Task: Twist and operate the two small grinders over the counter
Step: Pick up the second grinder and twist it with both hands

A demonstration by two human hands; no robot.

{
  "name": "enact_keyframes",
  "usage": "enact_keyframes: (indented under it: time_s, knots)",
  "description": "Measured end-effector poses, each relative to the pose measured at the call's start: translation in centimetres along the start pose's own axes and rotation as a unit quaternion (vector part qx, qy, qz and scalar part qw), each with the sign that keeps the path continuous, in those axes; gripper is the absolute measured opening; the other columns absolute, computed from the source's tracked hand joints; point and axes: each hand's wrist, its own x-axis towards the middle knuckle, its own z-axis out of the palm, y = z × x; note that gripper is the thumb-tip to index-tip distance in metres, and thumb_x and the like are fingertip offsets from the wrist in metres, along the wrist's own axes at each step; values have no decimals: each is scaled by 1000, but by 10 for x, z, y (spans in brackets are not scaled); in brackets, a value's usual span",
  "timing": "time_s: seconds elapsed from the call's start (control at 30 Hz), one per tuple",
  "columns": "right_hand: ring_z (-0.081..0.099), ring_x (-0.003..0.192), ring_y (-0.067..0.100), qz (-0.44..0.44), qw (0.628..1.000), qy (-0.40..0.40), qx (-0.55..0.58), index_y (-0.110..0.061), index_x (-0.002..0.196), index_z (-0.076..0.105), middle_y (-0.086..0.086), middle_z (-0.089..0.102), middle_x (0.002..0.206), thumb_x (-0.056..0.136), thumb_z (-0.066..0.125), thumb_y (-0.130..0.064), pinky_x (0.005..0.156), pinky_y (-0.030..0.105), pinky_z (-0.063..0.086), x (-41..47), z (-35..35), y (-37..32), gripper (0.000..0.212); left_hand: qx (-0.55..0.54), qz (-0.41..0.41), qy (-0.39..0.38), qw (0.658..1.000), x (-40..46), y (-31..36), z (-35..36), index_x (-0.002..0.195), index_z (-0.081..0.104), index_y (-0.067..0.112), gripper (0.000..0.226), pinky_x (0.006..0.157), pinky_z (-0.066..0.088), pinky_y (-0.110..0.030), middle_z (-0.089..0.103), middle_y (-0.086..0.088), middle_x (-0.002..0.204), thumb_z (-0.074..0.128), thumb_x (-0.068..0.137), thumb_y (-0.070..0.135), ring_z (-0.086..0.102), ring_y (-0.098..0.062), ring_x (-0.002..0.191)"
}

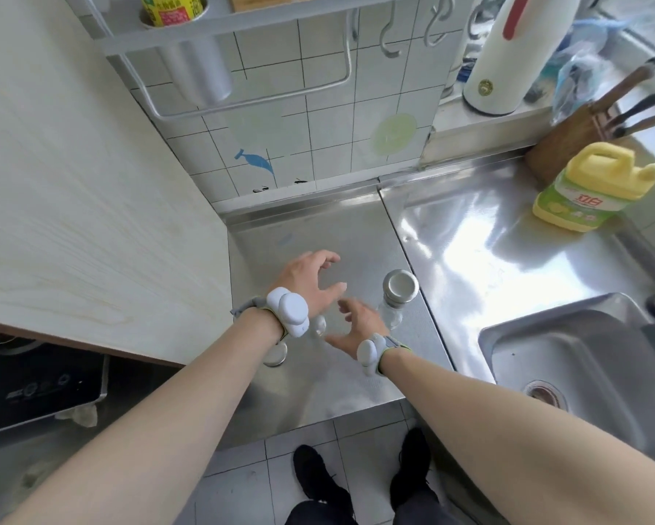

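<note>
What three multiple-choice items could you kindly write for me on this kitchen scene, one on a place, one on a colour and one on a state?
1. Where does the upright grinder stand?
A. On the steel counter, beside the sink
B. On the wall rack
C. On the floor

2. What colour is the dish-soap bottle?
A. Blue
B. Red
C. Yellow

3. What are the left hand and right hand doing?
A. Each clasps a grinder
B. Both are open and hold nothing
C. Both are clenched into fists

Answers:
1. A: its glass base rests on the steel, just left of the basin.
2. C: its body, handle and pump are yellow, with a green label.
3. B: the fingers of both are spread above the counter, with nothing in either grip.
</note>
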Motion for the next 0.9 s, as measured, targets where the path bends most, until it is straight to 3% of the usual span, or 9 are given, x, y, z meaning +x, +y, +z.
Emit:
enact_keyframes:
  time_s: [0.2,0.37,0.53,0.67,0.77,0.9]
  knots:
    - [63,111,25,88,995,2,-41,-13,132,57,4,63,127,83,73,-59,85,31,49,-29,-37,50,70,22,37,-78,996,22,46,46,123,53,28,50,96,46,-33,58,2,121,71,76,35,55,-16,114]
    - [62,97,24,130,990,17,-46,-14,121,60,4,70,117,84,69,-61,82,33,51,-28,-70,79,60,40,25,-106,993,39,69,81,131,49,28,55,89,37,-23,54,-2,126,67,79,36,53,-22,113]
    - [58,123,24,111,993,36,19,-22,146,44,0,58,138,75,73,-62,97,38,50,-7,-84,84,87,35,-22,-118,992,54,70,99,133,46,30,51,96,42,-30,53,-3,127,58,84,41,52,-25,115]
    - [65,96,16,49,998,25,31,-46,125,47,-12,65,105,71,70,-67,73,28,47,15,-74,82,63,25,-53,-117,991,56,66,102,133,46,28,54,100,43,-35,56,-3,126,58,83,45,52,-24,118]
    - [65,85,19,35,997,35,52,-35,111,53,-10,64,90,75,61,-63,65,27,42,18,-77,71,46,32,-66,-114,991,55,62,102,130,49,23,54,97,41,-31,57,-3,125,61,82,45,52,-23,117]
    - [64,79,16,24,998,49,29,-38,112,52,-12,64,86,78,59,-58,61,27,41,18,-83,69,40,42,-65,-96,992,54,60,100,123,55,22,57,87,39,-24,57,-1,114,68,76,50,54,-19,105]
